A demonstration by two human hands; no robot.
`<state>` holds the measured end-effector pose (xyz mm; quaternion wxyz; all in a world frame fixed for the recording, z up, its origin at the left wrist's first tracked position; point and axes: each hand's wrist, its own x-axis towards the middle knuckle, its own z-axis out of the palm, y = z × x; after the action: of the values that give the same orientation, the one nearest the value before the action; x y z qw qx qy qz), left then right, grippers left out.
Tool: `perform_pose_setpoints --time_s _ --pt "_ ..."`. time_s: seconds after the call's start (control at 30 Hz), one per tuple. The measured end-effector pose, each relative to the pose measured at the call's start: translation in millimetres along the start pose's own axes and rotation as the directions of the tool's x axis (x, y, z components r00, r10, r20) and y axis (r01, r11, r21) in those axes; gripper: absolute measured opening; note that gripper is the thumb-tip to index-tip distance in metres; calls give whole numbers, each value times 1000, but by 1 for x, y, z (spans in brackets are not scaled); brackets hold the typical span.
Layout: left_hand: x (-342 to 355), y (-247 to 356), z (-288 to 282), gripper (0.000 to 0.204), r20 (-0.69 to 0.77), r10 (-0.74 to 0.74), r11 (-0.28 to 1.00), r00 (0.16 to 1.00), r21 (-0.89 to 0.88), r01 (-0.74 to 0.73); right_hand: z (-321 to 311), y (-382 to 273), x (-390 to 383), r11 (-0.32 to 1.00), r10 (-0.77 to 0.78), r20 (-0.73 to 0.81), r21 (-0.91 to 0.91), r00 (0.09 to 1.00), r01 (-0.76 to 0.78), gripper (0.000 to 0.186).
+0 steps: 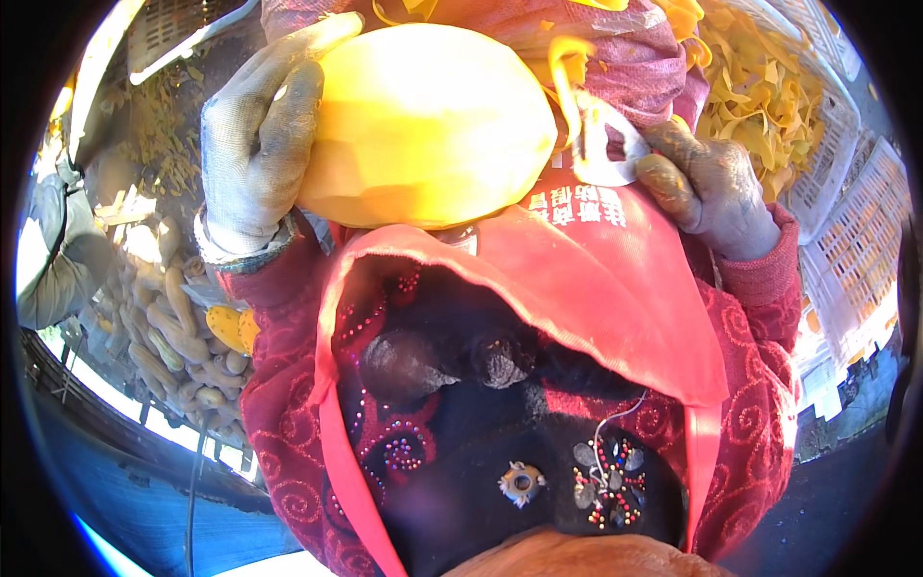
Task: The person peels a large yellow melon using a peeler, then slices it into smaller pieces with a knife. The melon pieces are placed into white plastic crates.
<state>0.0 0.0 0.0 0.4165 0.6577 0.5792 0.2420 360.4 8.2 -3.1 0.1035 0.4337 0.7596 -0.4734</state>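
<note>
A large oval yellow squash (433, 125) rests on its side in front of my body, its surface marked with flat peeled facets. My left hand (260, 144), in a pale work glove, is closed around its left end, thumb against the near side. Just beyond the opposite end, my right hand (716, 188) grips a peeler (591, 144) with a wide pale head, between thumb and fingers. A curled yellow strip of peel (569, 67) hangs at the peeler's head. A red apron (615, 298) drapes below the squash.
A pale plastic crate (835, 144) at the right holds yellow peels (760, 106). An upturned or stacked slatted crate (856, 245) stands nearer. Several long tan squashes (173, 332) lie at the left, beside a yellow one (227, 327). Grey cloth (62, 255) shows at the left edge.
</note>
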Motion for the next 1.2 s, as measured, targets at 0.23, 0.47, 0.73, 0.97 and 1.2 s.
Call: perform_pose_setpoints --time_s 0.23,0.47,0.73,0.97,1.2 --pt "3 -2 7 32 -17 58 998 998 11 -58 8 -13 24 939 -310 -337 40 889 343 25" --pt "-2 -2 6 33 -21 59 998 998 38 -58 33 -1 20 924 -379 -378 -110 844 366 28" --pt "-2 0 5 36 -44 -12 997 999 -71 9 47 16 11 977 -212 -423 -96 881 189 28" --pt "-9 -6 2 37 -127 88 996 988 21 -86 58 37 11 867 -498 -564 -301 659 398 17" --pt "-26 -7 22 46 -301 456 838 838 461 -291 50 32 3 866 45 -410 471 911 170 15"
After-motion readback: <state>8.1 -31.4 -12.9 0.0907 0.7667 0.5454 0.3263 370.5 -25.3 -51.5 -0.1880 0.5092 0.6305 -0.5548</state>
